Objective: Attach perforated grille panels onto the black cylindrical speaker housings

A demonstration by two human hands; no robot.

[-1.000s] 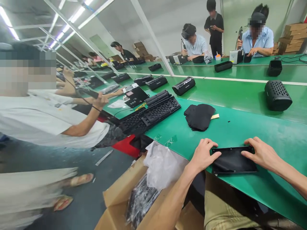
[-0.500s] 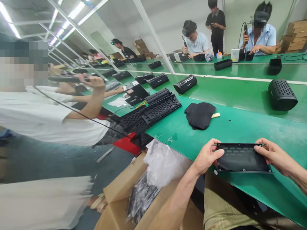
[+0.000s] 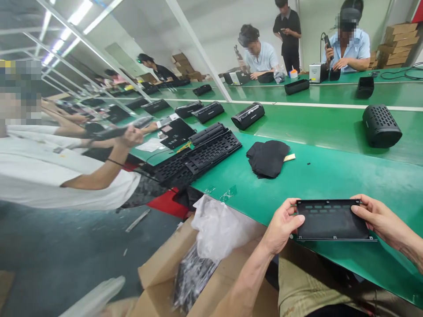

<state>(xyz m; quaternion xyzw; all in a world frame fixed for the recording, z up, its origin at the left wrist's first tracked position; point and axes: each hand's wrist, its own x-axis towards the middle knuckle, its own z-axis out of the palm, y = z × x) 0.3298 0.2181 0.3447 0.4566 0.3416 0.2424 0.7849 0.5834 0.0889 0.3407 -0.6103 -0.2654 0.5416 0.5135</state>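
Between my hands, at the near edge of the green table, is a black perforated plastic panel (image 3: pixel 332 225) with slots along its far side and small tabs on its long edges. My left hand (image 3: pixel 284 223) grips the panel's left end, thumb on the inner face. On the opposite end, my right hand (image 3: pixel 376 215) is closed with its thumb over the edge. Dark mesh or cloth appears to line the panel. Farther off lies a stack of black cloth pieces (image 3: pixel 268 158), with a pale yellow strip (image 3: pixel 289 157) sticking out beside it.
Black slotted panels (image 3: pixel 211 154) are piled left on the table (image 3: pixel 330 176). Below, an open cardboard box (image 3: pixel 165 268) holds plastic-wrapped parts and a white plastic bag (image 3: pixel 218 226). Black speaker-like housings (image 3: pixel 382 127) stand along the green line. A co-worker (image 3: pixel 66 163) sits close on the left.
The view has shifted slightly, moving the table's contents left in the picture. Both hands still hold the panel, now tilted a little differently. The co-worker's raised hand on the left has lowered.
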